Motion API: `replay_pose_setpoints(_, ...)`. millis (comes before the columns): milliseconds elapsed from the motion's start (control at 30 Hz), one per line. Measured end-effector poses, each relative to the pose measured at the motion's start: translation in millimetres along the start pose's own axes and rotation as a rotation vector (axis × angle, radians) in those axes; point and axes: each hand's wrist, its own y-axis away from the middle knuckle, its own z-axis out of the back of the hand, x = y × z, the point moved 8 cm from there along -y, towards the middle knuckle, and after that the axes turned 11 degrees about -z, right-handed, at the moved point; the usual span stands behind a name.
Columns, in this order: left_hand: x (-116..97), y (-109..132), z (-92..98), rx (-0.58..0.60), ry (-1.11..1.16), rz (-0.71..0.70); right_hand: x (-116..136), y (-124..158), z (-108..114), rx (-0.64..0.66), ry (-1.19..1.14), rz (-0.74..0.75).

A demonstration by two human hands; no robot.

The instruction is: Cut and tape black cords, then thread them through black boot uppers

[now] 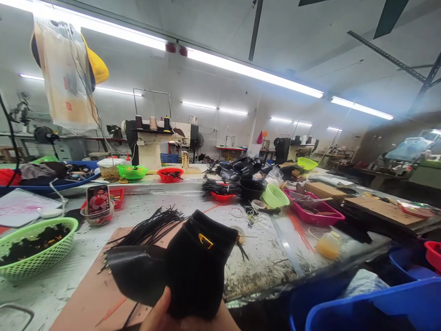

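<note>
- The black upper (196,280) was held up at the lower centre of the frame, its strapped end toward the top, above the near edge of the workbench (255,271).
- It looked light and pliable, with a matte, suede-like face that probably gave good grip; its rounded form suggested enough body to keep its shape.
- The smooth panel (138,273), reaching out to the left and apparently part of the same piece, had a sheen and was likely more slippery and easier to crease.
- The gold buckle (206,241) near the top seemed the part most open to scratching or snagging, so the plain lower body looked the better place to take hold.
- The left hand (156,315) came in from the bottom edge, thumb pointing up and laid against the upper's lower left side; it appeared closed around that edge, with its other fingers hidden.
- What seemed to be the right hand (218,320) lay under the lower right edge, mostly covered; how far its fingers were open, or whether they gripped, could not be told.
- Black strips (151,225) lay behind the panel, left of centre, on a pinkish board (82,299).
</note>
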Motion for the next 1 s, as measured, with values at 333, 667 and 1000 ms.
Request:
replay_pose_setpoints(333, -9.5, -1.1, -23.0, 0.435, 0.087, 0.018, -5.1, -1.6, 3.3, 0.040, -0.311, -0.106)
replay_pose_setpoints(667, -10.7, -2.6, -20.3, 0.391, -0.009, -0.021, -7.2, -0.4, 5.3, 0.045, -0.323, -0.111)
replay_pose_setpoints(1000, -9.9, -2.4, -21.1, 0.350, 0.034, -0.049, -7.4, -0.3, 5.9, 0.059, -0.287, -0.130)
